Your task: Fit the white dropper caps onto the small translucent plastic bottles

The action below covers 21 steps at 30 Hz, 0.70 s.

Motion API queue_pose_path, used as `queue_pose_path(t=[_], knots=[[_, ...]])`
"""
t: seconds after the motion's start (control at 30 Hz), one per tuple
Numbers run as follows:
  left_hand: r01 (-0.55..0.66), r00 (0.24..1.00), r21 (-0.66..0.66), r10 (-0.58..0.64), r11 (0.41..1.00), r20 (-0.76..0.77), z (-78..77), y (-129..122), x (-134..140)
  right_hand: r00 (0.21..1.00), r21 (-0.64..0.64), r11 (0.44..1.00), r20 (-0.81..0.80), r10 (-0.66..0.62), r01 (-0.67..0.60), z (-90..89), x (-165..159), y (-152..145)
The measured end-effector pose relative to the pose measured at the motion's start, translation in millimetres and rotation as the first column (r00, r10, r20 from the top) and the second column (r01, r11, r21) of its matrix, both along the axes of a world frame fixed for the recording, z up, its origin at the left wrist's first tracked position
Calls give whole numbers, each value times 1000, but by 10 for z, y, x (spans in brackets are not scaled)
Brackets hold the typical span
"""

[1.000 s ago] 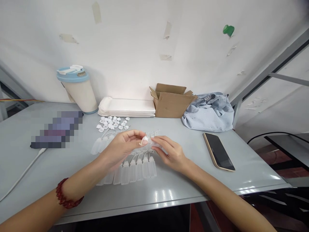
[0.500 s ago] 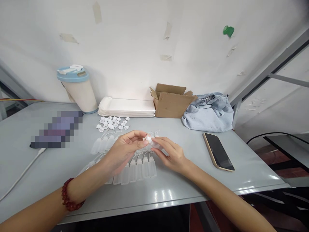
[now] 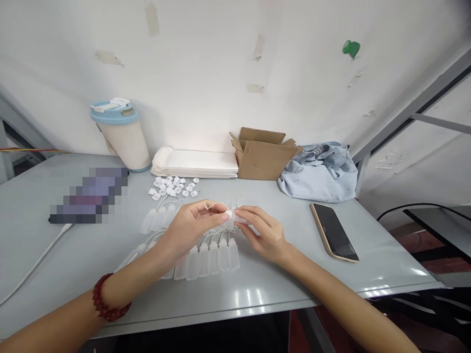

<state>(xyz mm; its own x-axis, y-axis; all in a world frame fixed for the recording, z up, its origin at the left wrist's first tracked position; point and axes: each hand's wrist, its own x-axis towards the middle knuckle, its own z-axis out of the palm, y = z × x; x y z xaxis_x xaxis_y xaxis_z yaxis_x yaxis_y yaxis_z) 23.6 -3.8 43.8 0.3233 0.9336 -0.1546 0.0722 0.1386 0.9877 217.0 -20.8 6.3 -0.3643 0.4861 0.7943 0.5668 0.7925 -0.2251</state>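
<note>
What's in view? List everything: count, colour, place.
Table: one, grey, foreground
Wall: one, white, behind
Tape scraps: several, beige, wall
Small object: one, green, wall
Tumbler: one, cream, blue, back left
Pixelated object: one, purplish, left
Cable: one, white, left
Flat stack: one, white, back middle
Cardboard box: one, brown, beside stack
Cloth: one, light blue, beside box
Phone: one, black, right
Loose caps: many, white, before stack
Bottles: many, translucent, mid-table
Metal frame: parts, grey, sides
Wires: few, red-yellow, left
Cord: one, black, right
Dark furniture: parts, black, far right
Bracelet: one, red, left wrist
Left hand: one, bare, pinching white cap
Right hand: one, bare, holding bottle
</note>
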Motion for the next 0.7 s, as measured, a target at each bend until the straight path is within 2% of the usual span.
queue_pose_path(t=[0.17, 0.37, 0.47, 0.7], knots=[[47, 998, -49, -45, 998, 37, 25, 10, 2, 999, 14, 999, 25, 37, -37, -5, 14, 2], [210, 978, -146, -211, 967, 10, 69, 0, -10, 997, 31, 997, 5, 73, -73, 11, 30, 13], [244, 968, -111, -248, 963, -24, 64, 8, -29, 995, 21, 994, 9, 104, -104, 47, 31, 16], [191, 970, 82, -175, 978, -168, 52, -13, -16, 991, -35, 991, 21, 133, -132, 84, 53, 20]])
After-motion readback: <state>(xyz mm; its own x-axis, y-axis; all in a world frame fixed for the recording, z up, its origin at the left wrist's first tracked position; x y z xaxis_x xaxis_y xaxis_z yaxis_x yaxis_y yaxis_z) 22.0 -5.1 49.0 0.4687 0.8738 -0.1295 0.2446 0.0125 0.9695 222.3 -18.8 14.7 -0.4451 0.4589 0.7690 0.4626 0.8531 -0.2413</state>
